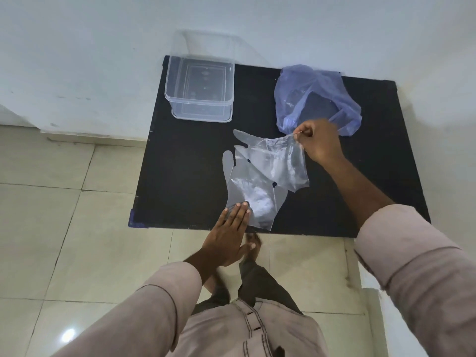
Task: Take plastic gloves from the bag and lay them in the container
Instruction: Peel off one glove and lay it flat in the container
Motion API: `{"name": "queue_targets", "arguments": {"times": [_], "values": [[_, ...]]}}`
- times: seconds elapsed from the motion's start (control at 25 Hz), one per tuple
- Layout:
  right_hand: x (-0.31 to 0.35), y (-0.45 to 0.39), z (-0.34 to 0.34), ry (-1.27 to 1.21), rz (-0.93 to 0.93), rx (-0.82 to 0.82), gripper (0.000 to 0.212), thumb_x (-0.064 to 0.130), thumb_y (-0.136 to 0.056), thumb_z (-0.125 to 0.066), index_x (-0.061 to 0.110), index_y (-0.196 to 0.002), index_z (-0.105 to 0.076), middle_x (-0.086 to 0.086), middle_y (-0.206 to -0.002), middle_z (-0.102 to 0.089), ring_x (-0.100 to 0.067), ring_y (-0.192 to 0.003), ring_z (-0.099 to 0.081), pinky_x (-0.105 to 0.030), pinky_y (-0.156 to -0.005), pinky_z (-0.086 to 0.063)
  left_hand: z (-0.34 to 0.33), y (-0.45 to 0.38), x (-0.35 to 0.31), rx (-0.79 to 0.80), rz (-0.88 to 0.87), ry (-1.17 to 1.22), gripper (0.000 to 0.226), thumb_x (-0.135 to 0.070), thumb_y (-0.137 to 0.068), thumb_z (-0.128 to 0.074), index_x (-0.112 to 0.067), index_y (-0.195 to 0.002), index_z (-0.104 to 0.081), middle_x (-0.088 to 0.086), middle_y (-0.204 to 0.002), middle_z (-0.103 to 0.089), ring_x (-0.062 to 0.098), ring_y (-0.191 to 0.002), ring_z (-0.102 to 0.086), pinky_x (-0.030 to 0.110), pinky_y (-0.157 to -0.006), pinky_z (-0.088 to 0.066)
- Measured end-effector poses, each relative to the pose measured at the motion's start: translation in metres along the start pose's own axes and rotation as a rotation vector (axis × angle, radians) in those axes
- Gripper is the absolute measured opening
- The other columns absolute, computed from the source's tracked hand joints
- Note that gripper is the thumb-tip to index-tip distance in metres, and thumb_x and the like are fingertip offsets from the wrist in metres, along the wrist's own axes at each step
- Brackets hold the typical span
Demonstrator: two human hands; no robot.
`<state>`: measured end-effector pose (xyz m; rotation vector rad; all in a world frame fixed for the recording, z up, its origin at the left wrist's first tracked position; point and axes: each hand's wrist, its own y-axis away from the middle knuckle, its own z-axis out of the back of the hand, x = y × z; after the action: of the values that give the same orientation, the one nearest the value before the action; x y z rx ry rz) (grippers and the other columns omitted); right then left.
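Fingers of right hand (319, 143) pinch upper glove (278, 161); left hand (229, 233) lies flat, maybe pressing lower glove (249, 194), container (201, 90) at 11 o'clock.

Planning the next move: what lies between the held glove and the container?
Nothing visible. The right hand pinches the upper glove by its cuff; only bare black table separates it from the open, empty-looking container. The left hand presses the lower glove, nearer the person.

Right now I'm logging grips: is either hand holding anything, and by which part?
The right hand pinches one clear glove at its cuff edge. The left hand lies flat on another glove's cuff, gripping nothing.
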<state>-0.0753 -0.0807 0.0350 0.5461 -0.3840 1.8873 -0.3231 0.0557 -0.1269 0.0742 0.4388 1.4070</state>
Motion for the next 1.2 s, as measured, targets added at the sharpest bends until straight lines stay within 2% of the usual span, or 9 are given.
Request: {"name": "queue_targets", "arguments": {"times": [0.12, 0.28, 0.44, 0.6, 0.8, 0.92, 1.0, 1.12, 1.2], "values": [[0.0, -0.018, 0.021, 0.053, -0.004, -0.04, 0.012, 0.012, -0.088, -0.064, 0.004, -0.087, -0.074, -0.014, -0.089, -0.075, -0.026, -0.082, -0.069, -0.035, -0.082, -0.053, 0.001, -0.002, 0.0, -0.004, -0.018, 0.017, 0.083, -0.064, -0.092, -0.029, -0.006, -0.149, -0.02, 0.016, -0.157, -0.029, 0.035, -0.145, -0.025, 0.05, -0.116, -0.02], [0.003, -0.031, 0.041, 0.104, 0.022, -0.087, 0.013, 0.012, -0.089, -0.063, 0.008, -0.083, -0.074, -0.01, -0.083, -0.075, -0.023, -0.077, -0.07, -0.035, -0.08, -0.056, -0.001, -0.002, 0.002, 0.026, -0.019, 0.042, 0.084, -0.066, -0.091, -0.028, -0.007, -0.149, -0.016, 0.016, -0.158, -0.026, 0.035, -0.146, -0.022, 0.052, -0.115, -0.024], [0.005, -0.044, 0.058, 0.145, 0.021, -0.111, 0.016, 0.013, -0.089, -0.063, 0.003, -0.082, -0.072, -0.016, -0.082, -0.074, -0.028, -0.075, -0.07, -0.034, -0.077, -0.055, 0.001, -0.004, 0.004, 0.06, -0.039, 0.008, 0.087, -0.066, -0.092, -0.025, -0.008, -0.152, -0.002, 0.014, -0.163, -0.004, 0.033, -0.149, -0.001, 0.05, -0.12, -0.008], [0.019, -0.046, 0.079, 0.161, 0.082, -0.153, 0.015, 0.006, -0.085, -0.06, 0.004, -0.082, -0.075, -0.012, -0.084, -0.076, -0.021, -0.075, -0.067, -0.021, -0.076, -0.044, 0.007, -0.005, 0.005, 0.075, -0.059, -0.02, 0.088, -0.066, -0.091, -0.021, -0.008, -0.152, 0.006, 0.013, -0.163, 0.007, 0.031, -0.149, 0.009, 0.047, -0.12, 0.003], [0.035, -0.04, 0.094, 0.219, 0.139, -0.194, 0.016, 0.007, -0.088, -0.058, 0.004, -0.085, -0.074, -0.015, -0.09, -0.075, -0.022, -0.079, -0.065, -0.02, -0.076, -0.037, 0.025, -0.006, 0.005, 0.168, -0.048, -0.004, 0.085, -0.062, -0.094, -0.025, -0.008, -0.153, 0.004, 0.013, -0.163, 0.005, 0.03, -0.15, 0.007, 0.044, -0.119, 0.001], [0.041, -0.037, 0.096, 0.242, 0.172, -0.185, 0.019, 0.006, -0.087, -0.055, 0.007, -0.082, -0.074, -0.013, -0.089, -0.076, -0.024, -0.078, -0.065, -0.021, -0.074, -0.038, 0.064, -0.012, 0.001, 0.246, -0.014, 0.135, 0.082, -0.065, -0.092, -0.028, -0.009, -0.15, -0.017, 0.013, -0.161, -0.016, 0.032, -0.147, -0.016, 0.047, -0.118, -0.016], [0.045, -0.035, 0.097, 0.254, 0.195, -0.169, 0.02, 0.005, -0.086, -0.054, 0.008, -0.081, -0.074, -0.011, -0.088, -0.076, -0.021, -0.075, -0.063, -0.021, -0.073, -0.038, 0.105, -0.018, -0.005, 0.145, -0.011, 0.233, 0.07, -0.063, -0.091, -0.035, -0.015, -0.142, -0.037, 0.009, -0.153, -0.036, 0.029, -0.137, -0.036, 0.045, -0.108, -0.033], [0.052, -0.029, 0.099, 0.276, 0.216, -0.131, 0.018, 0.007, -0.085, -0.056, 0.012, -0.081, -0.073, -0.008, -0.086, -0.075, -0.018, -0.073, -0.06, -0.024, -0.07, -0.041, 0.178, -0.03, -0.015, -0.217, 0.009, 0.481, 0.047, -0.052, -0.09, -0.051, -0.023, -0.126, -0.056, 0.0, -0.134, -0.057, 0.019, -0.118, -0.055, 0.037, -0.094, -0.045], [0.06, -0.026, 0.102, 0.277, 0.245, -0.077, 0.015, 0.011, -0.085, -0.058, 0.015, -0.082, -0.072, -0.006, -0.084, -0.074, -0.019, -0.073, -0.06, -0.029, -0.07, -0.047, 0.224, -0.044, -0.02, -0.484, 0.025, 0.69, 0.033, -0.038, -0.084, -0.065, -0.026, -0.115, -0.063, -0.003, -0.12, -0.064, 0.015, -0.101, -0.062, 0.038, -0.089, -0.053]]}}
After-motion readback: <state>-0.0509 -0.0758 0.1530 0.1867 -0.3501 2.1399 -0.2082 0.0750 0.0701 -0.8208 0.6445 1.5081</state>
